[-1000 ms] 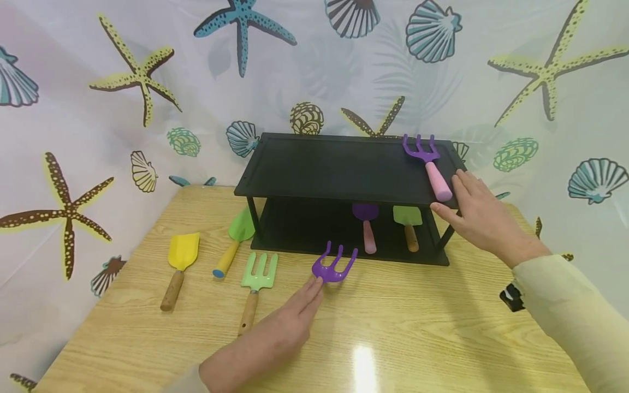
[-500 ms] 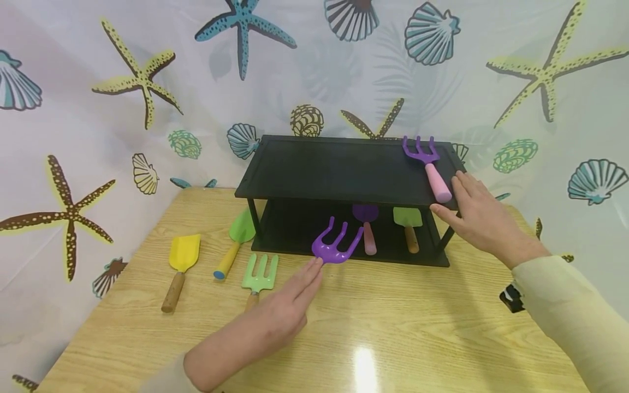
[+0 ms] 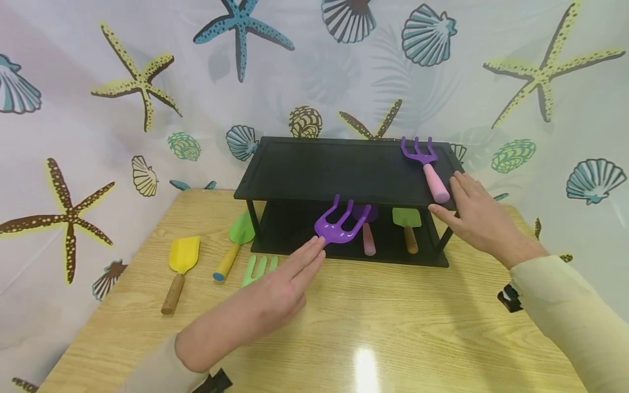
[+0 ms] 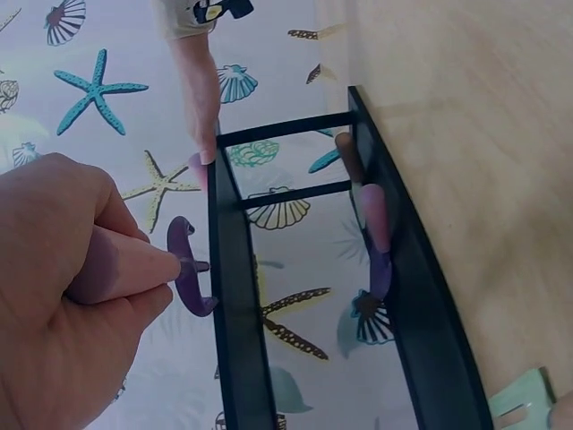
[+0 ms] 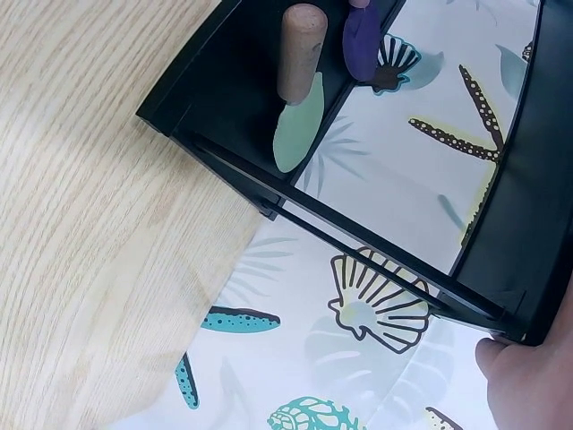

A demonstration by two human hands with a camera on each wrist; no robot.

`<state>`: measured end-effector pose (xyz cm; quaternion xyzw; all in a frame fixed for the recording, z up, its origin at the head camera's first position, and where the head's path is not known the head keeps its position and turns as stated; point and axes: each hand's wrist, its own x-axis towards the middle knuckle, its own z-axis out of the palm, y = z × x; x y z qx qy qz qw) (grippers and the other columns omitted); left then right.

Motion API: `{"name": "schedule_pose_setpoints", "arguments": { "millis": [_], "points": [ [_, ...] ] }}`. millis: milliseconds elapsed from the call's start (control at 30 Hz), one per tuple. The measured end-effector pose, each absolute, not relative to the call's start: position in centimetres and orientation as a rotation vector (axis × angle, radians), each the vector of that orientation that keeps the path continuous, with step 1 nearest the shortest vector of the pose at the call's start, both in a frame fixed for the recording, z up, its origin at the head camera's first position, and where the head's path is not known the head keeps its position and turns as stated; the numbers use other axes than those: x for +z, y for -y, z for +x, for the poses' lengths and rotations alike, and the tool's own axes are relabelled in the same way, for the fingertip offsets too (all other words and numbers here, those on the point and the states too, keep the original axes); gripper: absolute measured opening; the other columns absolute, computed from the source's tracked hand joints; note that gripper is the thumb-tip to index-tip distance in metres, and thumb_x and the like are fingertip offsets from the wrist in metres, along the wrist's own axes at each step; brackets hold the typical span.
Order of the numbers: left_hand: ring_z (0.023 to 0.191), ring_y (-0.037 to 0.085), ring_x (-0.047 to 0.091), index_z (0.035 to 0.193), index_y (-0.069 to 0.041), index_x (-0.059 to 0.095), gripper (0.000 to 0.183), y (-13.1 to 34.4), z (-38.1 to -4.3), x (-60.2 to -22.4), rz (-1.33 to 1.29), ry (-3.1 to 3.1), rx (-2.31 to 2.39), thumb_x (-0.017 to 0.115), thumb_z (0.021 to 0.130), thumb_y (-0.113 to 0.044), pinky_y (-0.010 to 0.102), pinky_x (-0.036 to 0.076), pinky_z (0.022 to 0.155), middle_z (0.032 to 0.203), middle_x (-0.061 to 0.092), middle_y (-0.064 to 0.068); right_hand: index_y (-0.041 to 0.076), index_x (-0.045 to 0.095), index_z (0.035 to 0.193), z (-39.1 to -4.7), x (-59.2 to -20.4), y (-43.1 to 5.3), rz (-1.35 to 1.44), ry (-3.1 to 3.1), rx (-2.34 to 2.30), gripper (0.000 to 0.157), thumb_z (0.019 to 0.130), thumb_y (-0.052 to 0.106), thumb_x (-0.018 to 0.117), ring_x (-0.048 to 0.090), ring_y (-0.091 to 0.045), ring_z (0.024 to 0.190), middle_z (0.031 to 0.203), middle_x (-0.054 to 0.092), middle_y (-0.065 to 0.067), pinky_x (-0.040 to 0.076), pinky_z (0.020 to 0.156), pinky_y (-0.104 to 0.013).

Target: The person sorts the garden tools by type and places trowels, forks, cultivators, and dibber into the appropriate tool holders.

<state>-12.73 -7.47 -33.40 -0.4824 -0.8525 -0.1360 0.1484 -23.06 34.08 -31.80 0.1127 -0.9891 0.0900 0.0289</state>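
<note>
Left hand (image 3: 282,286) grips a fork by its pink handle (image 4: 134,265), thumb and fingers round it; likely held that way to keep the purple head (image 3: 336,233) free. Fork is off the table (image 3: 393,327), tines pointing at the shelf's top board (image 3: 319,166); can't tell if they touch.

Right hand (image 3: 481,215) is open, straight fingers resting at the top board's right front corner, probably steadying it. Just beside, a second purple fork (image 3: 432,180) lies on the board, handle to the front, seemingly for easy reach.

Lower board: purple shovel (image 3: 368,240) and green shovel (image 3: 407,217), handles also frontward, same apparent logic. Left on the table: green trowel (image 3: 241,229) by the post, yellow shovel (image 3: 184,255), green fork (image 3: 257,267) partly hidden behind the left arm.
</note>
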Motion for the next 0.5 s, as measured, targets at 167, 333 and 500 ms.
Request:
{"name": "schedule_pose_setpoints", "arguments": {
  "millis": [167,333,500],
  "points": [
    [0.148,0.035,0.031,0.144,0.009,0.041,0.062,7.1,-13.7,-32.4,-1.408,2.377,-0.367,0.064,0.087,0.006,0.037,0.040,0.113,0.158,0.032,0.024,-0.007,0.008,0.156,-23.0,-31.8,-34.2,0.353,3.045,0.290,0.096,0.099,0.064,0.037,0.005,-0.048,0.151,0.164,0.003,-0.029,0.011,0.122,-0.062],
    [0.147,0.035,0.035,0.142,0.010,0.045,0.058,6.5,-15.1,-31.5,-1.380,2.324,-0.328,0.063,0.087,0.006,0.037,0.039,0.113,0.156,0.036,0.025,-0.007,0.008,0.156,-23.1,-31.8,-34.3,0.359,3.040,0.284,0.095,0.099,0.064,0.037,0.006,-0.048,0.151,0.164,0.003,-0.029,0.011,0.122,-0.061],
    [0.147,0.035,0.035,0.141,0.011,0.045,0.057,5.8,-16.9,-30.8,-1.359,2.317,-0.298,0.064,0.088,0.004,0.036,0.039,0.113,0.155,0.037,0.026,-0.007,0.008,0.155,-23.0,-31.8,-34.2,0.364,3.037,0.283,0.095,0.099,0.063,0.037,0.006,-0.048,0.151,0.164,0.004,-0.029,0.011,0.122,-0.061]
  ]
}}
